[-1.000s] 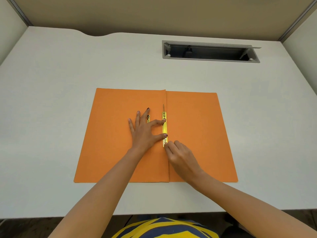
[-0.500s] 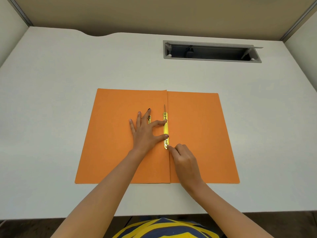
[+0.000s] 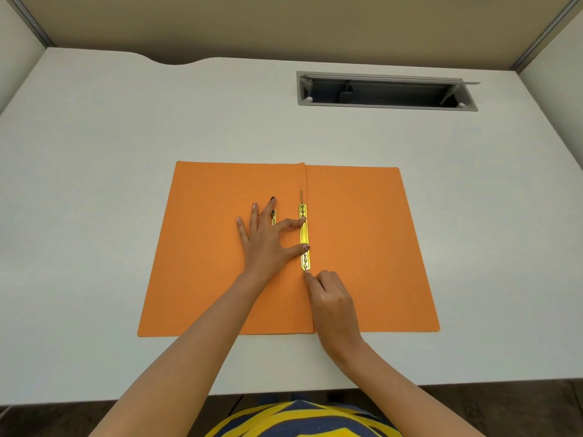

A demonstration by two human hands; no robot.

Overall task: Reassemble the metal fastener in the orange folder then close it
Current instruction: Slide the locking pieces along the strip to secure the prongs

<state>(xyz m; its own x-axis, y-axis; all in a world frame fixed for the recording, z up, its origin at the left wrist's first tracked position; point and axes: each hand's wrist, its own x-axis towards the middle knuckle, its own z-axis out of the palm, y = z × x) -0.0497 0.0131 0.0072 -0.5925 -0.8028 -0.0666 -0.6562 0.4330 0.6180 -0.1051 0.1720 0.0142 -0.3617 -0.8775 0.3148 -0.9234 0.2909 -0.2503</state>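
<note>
L hand (image 3: 263,244) flat, splayed on brass bar (image 3: 304,238); R hand (image 3: 334,302) curled at its near end, grip unclear; cable slot (image 3: 386,93) beyond.

Both arms bare, no sleeves in view. Left hand (image 3: 263,239): dark polish on fingernails, gold ring (image 3: 273,215) on one finger. Right hand (image 3: 334,302): nails hidden. Torso, below hands: garment (image 3: 303,419) with yellow and navy stripes.

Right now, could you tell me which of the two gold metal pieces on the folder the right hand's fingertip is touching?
The long fastener bar along the fold; the right hand touches its near end. The short piece lies by the left hand.
</note>
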